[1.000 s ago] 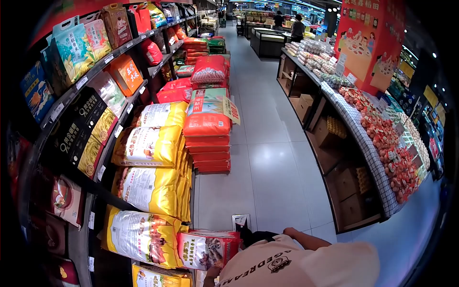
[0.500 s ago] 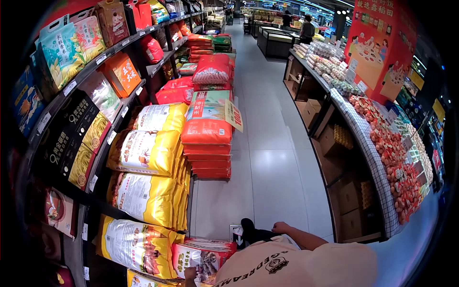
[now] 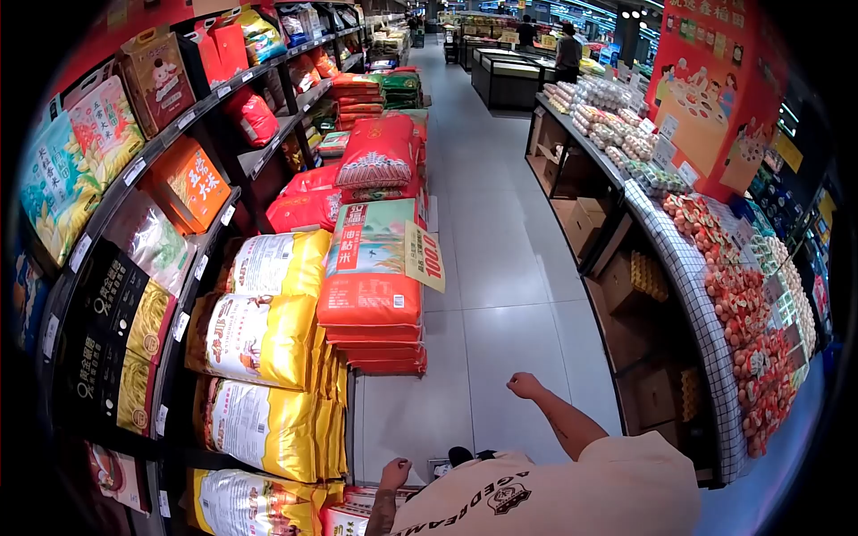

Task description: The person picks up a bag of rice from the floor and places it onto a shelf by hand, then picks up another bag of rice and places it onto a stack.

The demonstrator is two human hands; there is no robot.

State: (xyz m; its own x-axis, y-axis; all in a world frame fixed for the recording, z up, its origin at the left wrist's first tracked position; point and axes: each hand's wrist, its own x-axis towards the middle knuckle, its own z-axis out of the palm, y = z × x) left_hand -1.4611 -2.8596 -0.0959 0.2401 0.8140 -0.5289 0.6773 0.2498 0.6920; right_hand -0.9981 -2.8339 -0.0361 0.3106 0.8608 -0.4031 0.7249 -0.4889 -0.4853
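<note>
My left hand (image 3: 396,473) is low in the view, loosely closed, with nothing visible in it. It is nearest to the red and white bags (image 3: 344,518) at the bottom, just above and beside them. My right hand (image 3: 525,385) is held out over the grey floor, curled into a loose fist and apart from any shelf. Left of my left hand lie stacked yellow and white sacks (image 3: 259,420). Ahead is a stack of red rice sacks (image 3: 371,299) with a yellow price card (image 3: 424,256) on its side.
Shelves (image 3: 170,134) of boxed and bagged goods line the left. On the right stands a curved display counter with a checked cloth (image 3: 706,330), bearing netted, egg-like goods (image 3: 755,348). A grey tiled aisle (image 3: 487,241) runs between. A person (image 3: 567,54) stands far off.
My left hand has come up off the red and white bags. My right hand has swung forward and up. The sacks and counters appear nearer.
</note>
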